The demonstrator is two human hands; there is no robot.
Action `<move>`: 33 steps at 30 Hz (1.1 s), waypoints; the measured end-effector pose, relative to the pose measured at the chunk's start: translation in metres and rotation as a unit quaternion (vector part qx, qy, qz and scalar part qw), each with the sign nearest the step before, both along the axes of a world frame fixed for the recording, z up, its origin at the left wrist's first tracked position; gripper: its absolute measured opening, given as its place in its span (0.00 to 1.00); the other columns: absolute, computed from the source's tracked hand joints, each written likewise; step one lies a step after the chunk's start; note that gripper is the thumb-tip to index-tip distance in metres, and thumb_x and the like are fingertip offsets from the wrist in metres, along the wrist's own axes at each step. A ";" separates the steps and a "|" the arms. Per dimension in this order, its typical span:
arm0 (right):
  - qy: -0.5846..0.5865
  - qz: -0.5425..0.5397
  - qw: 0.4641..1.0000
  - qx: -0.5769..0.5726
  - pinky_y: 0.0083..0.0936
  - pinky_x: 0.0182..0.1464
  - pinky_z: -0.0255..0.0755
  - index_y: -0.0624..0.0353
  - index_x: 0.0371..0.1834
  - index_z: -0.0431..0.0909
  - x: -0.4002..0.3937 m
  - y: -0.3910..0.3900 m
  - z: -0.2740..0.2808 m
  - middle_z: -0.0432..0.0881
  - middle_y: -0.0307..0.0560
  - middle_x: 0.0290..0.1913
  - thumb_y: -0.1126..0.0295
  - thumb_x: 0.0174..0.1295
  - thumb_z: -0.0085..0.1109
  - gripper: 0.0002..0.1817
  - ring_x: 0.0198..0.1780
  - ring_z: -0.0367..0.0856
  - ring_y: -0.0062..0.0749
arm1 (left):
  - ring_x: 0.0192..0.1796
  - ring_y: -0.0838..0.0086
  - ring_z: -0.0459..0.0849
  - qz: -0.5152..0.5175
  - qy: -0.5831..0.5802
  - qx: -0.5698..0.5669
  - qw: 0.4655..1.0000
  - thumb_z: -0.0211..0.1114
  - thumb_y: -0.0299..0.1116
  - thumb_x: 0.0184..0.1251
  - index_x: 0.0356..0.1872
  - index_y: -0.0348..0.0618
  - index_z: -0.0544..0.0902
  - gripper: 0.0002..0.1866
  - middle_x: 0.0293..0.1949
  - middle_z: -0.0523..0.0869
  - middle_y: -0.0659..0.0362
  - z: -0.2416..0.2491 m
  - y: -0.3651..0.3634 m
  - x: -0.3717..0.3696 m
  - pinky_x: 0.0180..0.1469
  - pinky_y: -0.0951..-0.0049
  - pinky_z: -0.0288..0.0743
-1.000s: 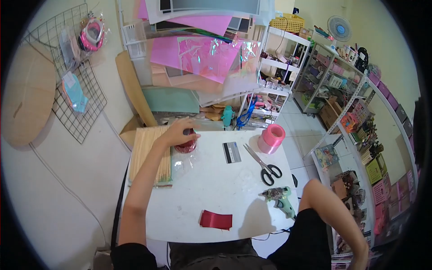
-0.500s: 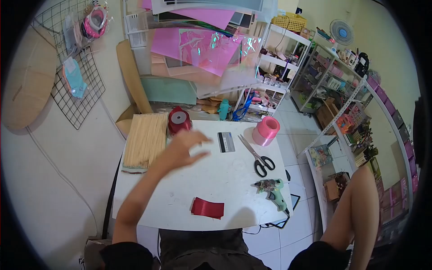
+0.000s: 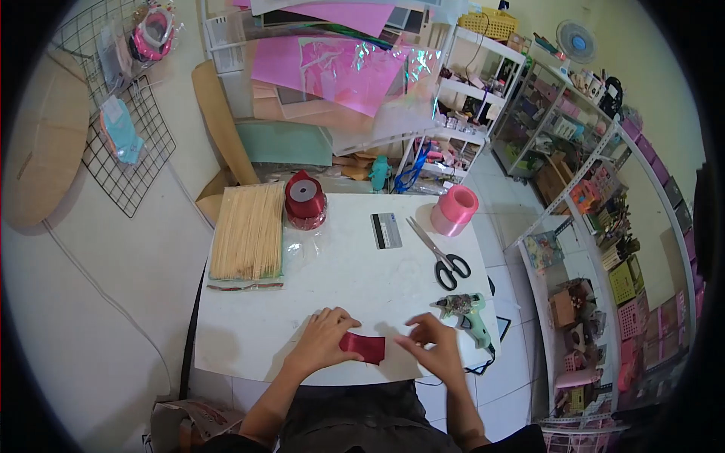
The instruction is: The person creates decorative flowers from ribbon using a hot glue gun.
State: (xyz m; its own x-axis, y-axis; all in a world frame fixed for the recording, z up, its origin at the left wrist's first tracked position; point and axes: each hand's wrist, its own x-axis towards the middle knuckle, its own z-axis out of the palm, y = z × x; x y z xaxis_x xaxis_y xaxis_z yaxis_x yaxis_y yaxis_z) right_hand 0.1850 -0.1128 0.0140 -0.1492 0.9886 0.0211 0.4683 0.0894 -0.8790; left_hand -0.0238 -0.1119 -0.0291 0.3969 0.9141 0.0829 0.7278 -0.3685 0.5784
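Note:
A short piece of dark red satin ribbon [image 3: 366, 349] lies near the front edge of the white table. My left hand [image 3: 325, 340] is over its left end, thumb and fingers closing around the two long sides. To the right of the ribbon, a small gap away, my right hand [image 3: 434, 346] has its thumb and forefinger apart and holds nothing. A pale green glue gun [image 3: 474, 318] rests just beyond my right hand. Black-handled scissors [image 3: 447, 264] lie farther back, points away from me.
At the back left are a bundle of thin wooden sticks [image 3: 248, 234] and a dark red ribbon roll [image 3: 306, 200] on clear plastic. A grey card [image 3: 387, 230] lies near the back middle, with a pink ribbon roll [image 3: 455, 211] at the back right. Loaded shelves [image 3: 581, 302] stand right of the table.
My left hand has come down from the sticks and red roll to the ribbon piece. My right arm, earlier raised at the far right, is now over the table. The view has shifted slightly.

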 end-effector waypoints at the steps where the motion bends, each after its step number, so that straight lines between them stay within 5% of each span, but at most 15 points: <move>1: 0.002 -0.004 1.000 -0.004 0.16 0.24 0.68 0.65 0.31 0.72 -0.009 0.000 -0.012 0.76 0.43 0.18 0.66 0.42 0.67 0.17 0.20 0.75 0.23 | 0.45 0.65 0.69 -0.004 0.002 -0.004 1.000 0.72 0.46 0.32 0.40 0.44 0.76 0.29 0.37 0.72 0.59 -0.004 -0.002 -0.001 0.48 0.67 0.62; 6: -0.021 0.055 0.998 -0.027 0.16 0.26 0.71 0.62 0.33 0.74 -0.028 -0.003 -0.042 0.76 0.42 0.19 0.69 0.39 0.68 0.18 0.22 0.77 0.22 | 0.37 0.65 0.72 0.171 -0.197 0.033 0.965 0.73 0.32 0.33 0.38 0.39 0.75 0.25 0.37 0.71 0.56 -0.003 -0.024 -0.001 0.41 0.70 0.70; 15: -0.005 -0.008 1.000 -0.023 0.16 0.25 0.70 0.63 0.28 0.78 -0.030 0.006 -0.050 0.78 0.46 0.20 0.74 0.44 0.62 0.08 0.21 0.77 0.23 | 0.31 0.68 0.74 0.246 -0.178 0.069 0.950 0.69 0.28 0.37 0.33 0.39 0.77 0.17 0.23 0.75 0.59 -0.025 -0.017 0.004 0.37 0.71 0.67; 20: -0.027 -0.058 0.992 0.111 0.17 0.24 0.67 0.62 0.29 0.80 -0.030 0.010 -0.047 0.79 0.48 0.20 0.74 0.46 0.61 0.07 0.19 0.75 0.21 | 0.38 0.68 0.73 0.287 -0.133 0.120 0.941 0.68 0.26 0.38 0.35 0.39 0.76 0.18 0.32 0.74 0.56 -0.019 -0.010 0.012 0.41 0.71 0.66; 22: 0.034 -0.116 0.989 0.089 0.16 0.24 0.67 0.65 0.29 0.79 -0.031 0.011 -0.041 0.78 0.47 0.20 0.74 0.48 0.59 0.06 0.19 0.75 0.24 | 0.40 0.69 0.72 0.323 -0.124 0.164 0.924 0.69 0.26 0.38 0.36 0.39 0.76 0.19 0.37 0.73 0.54 -0.012 -0.013 0.016 0.42 0.72 0.65; 23: 0.035 -0.117 0.988 0.093 0.16 0.24 0.67 0.65 0.29 0.79 -0.032 0.013 -0.038 0.78 0.47 0.20 0.74 0.48 0.59 0.06 0.19 0.75 0.24 | 0.43 0.69 0.71 0.327 -0.211 0.183 0.903 0.68 0.24 0.38 0.37 0.39 0.75 0.19 0.41 0.70 0.53 0.001 -0.018 0.018 0.45 0.70 0.65; 25: 0.250 -0.136 0.959 -0.006 0.14 0.23 0.65 0.67 0.27 0.78 -0.035 0.014 -0.033 0.77 0.43 0.19 0.75 0.49 0.60 0.06 0.19 0.73 0.19 | 0.49 0.67 0.69 0.281 -0.348 0.184 0.875 0.65 0.19 0.42 0.37 0.38 0.75 0.17 0.49 0.64 0.52 0.019 -0.025 0.020 0.52 0.67 0.63; 30: 0.389 -0.094 0.914 -0.070 0.12 0.21 0.62 0.65 0.23 0.73 -0.047 0.025 -0.013 0.76 0.41 0.18 0.76 0.49 0.59 0.05 0.18 0.71 0.18 | 0.49 0.67 0.72 0.212 -0.462 0.120 0.853 0.64 0.19 0.46 0.38 0.36 0.78 0.14 0.46 0.67 0.53 0.031 -0.008 0.038 0.48 0.73 0.70; 32: 0.402 -0.090 0.907 -0.084 0.13 0.20 0.60 0.63 0.21 0.72 -0.050 0.028 -0.012 0.75 0.41 0.17 0.78 0.49 0.58 0.05 0.17 0.70 0.18 | 0.41 0.73 0.76 0.236 -0.577 -0.019 0.781 0.62 0.17 0.48 0.41 0.34 0.76 0.15 0.41 0.69 0.56 0.038 -0.002 0.042 0.42 0.77 0.73; 33: 0.390 -0.065 0.911 -0.116 0.13 0.21 0.60 0.64 0.22 0.72 -0.050 0.029 -0.016 0.75 0.41 0.17 0.78 0.49 0.58 0.04 0.18 0.70 0.18 | 0.36 0.78 0.77 0.253 -0.546 -0.009 0.798 0.60 0.15 0.49 0.44 0.32 0.74 0.17 0.36 0.71 0.60 0.029 0.003 0.041 0.36 0.82 0.73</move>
State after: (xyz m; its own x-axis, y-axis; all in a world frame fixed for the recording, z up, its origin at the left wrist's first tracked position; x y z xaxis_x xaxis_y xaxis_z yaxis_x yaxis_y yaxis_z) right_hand 0.1346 -0.0837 -0.0023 -0.0598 0.9881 -0.1420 -0.3129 -0.1536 -0.9373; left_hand 0.0168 -0.1088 0.0001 -0.3234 0.9396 0.1117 -0.1620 -0.1713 0.9718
